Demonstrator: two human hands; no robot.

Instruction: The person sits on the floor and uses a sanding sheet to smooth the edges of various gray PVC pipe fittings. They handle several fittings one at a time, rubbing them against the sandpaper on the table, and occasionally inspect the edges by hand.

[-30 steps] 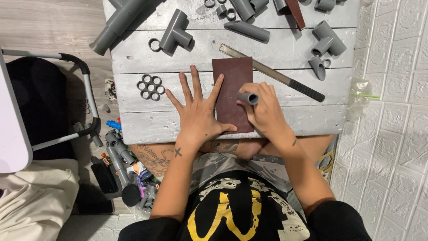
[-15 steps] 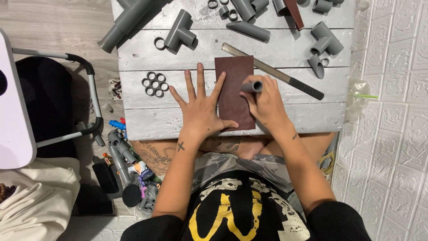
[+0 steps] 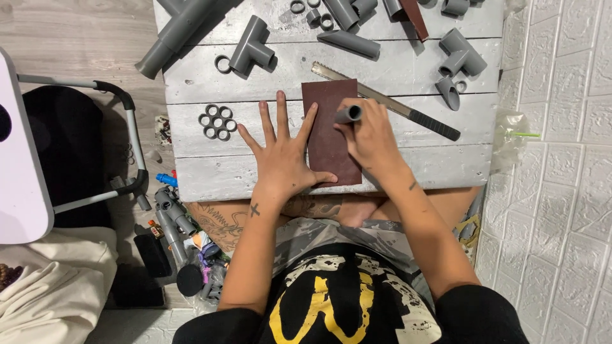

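A dark brown sheet of sandpaper (image 3: pixel 328 105) lies on the white plank table (image 3: pixel 242 175). My left hand (image 3: pixel 284 156) rests flat with fingers spread, its thumb and forefinger pinning the sheet's left side. My right hand (image 3: pixel 370 137) grips a short grey pipe piece (image 3: pixel 349 115) and holds it on end against the sandpaper near the sheet's right edge.
A cluster of grey pipe rings (image 3: pixel 217 121) sits left of my left hand. A long file with a black handle (image 3: pixel 395 109) lies behind my right hand. Grey tee fittings (image 3: pixel 252 46), elbows (image 3: pixel 460 57) and pipes (image 3: pixel 182 32) crowd the far side. Tools lie on the floor (image 3: pixel 175 223) at the left.
My right hand has slid the pipe piece away from me along the sandpaper. My left hand has stayed flat in the same place on the sheet.
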